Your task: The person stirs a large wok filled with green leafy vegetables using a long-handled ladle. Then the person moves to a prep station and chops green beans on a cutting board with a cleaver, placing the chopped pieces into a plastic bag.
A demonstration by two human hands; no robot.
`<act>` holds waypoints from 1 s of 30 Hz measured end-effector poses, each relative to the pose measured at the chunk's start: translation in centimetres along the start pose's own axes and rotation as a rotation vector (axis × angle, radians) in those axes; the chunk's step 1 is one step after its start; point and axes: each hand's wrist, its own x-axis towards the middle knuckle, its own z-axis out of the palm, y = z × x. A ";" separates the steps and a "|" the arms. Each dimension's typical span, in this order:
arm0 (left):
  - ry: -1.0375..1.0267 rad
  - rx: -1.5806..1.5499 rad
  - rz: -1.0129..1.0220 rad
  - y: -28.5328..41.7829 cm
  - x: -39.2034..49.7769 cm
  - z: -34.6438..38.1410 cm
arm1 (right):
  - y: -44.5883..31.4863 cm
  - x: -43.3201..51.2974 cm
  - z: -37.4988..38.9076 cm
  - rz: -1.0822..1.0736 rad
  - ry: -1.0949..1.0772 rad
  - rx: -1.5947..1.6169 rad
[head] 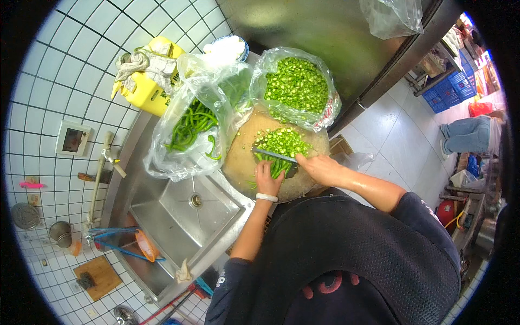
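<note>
My right hand (319,168) is closed around the handle end of a kitchen knife (274,154), whose blade spans a round wooden chopping board (239,170). Under the fingers of my left hand (267,180), which wears a white bangle, whole green chili peppers (278,167) are pressed to the board beside the blade. Sliced green chili (284,140) lies heaped on the far side of the knife. Behind the board, a clear plastic bag (295,87) is full of chopped chili. To the left, another plastic bag (162,164) holds whole green peppers (193,124).
A stainless steel sink (178,221) adjoins the board on the left. Against the tiled wall stands a yellow jerrycan (146,93) with a rag (152,67) over it. A blue-rimmed bowl (243,46) sits at the back. Beyond the metal panel on the right, a person's legs (467,134) show.
</note>
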 end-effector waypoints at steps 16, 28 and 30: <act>0.061 0.060 0.033 -1.2 0.1 1.5 | -0.3 3.0 1.0 -0.008 -0.022 -0.041; 0.030 0.041 0.043 -1.5 0.0 1.5 | -0.5 3.3 1.0 0.144 -0.152 0.037; 0.028 0.031 0.048 -1.5 0.1 1.5 | -0.2 3.5 1.4 0.054 -0.006 0.076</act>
